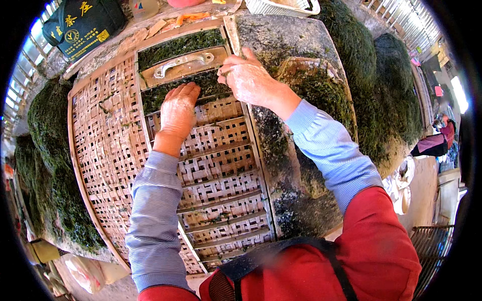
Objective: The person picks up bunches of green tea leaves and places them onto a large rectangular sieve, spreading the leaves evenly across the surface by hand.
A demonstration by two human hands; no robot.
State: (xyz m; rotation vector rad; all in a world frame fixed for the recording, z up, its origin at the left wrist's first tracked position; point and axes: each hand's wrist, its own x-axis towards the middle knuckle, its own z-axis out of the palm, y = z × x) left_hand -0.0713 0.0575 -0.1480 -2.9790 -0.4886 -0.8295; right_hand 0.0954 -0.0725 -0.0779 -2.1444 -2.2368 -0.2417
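Observation:
A slatted frame [260, 161] divided into long compartments lies on a woven bamboo tray [109, 150]. Dark green seaweed [180, 47] fills the farthest compartment. Below it sits a wooden board with a pale handle [184, 64]. My left hand [179, 109] rests at the left part of the following compartment, its fingertips on seaweed. At that compartment's right end, my right hand [246, 79] is above the frame's edge with its fingers bent; whether it pinches some seaweed cannot be told. The nearer compartments show bare bamboo weave with a few green strands.
Right of the tray, a stone-like slab [278, 34] carries a heap of seaweed [320, 86]. Larger seaweed mounds [391, 86] stand farther right and at the left [56, 150]. A dark printed bag [83, 26] and a white basket [282, 7] sit beyond. Another person [437, 141] is far right.

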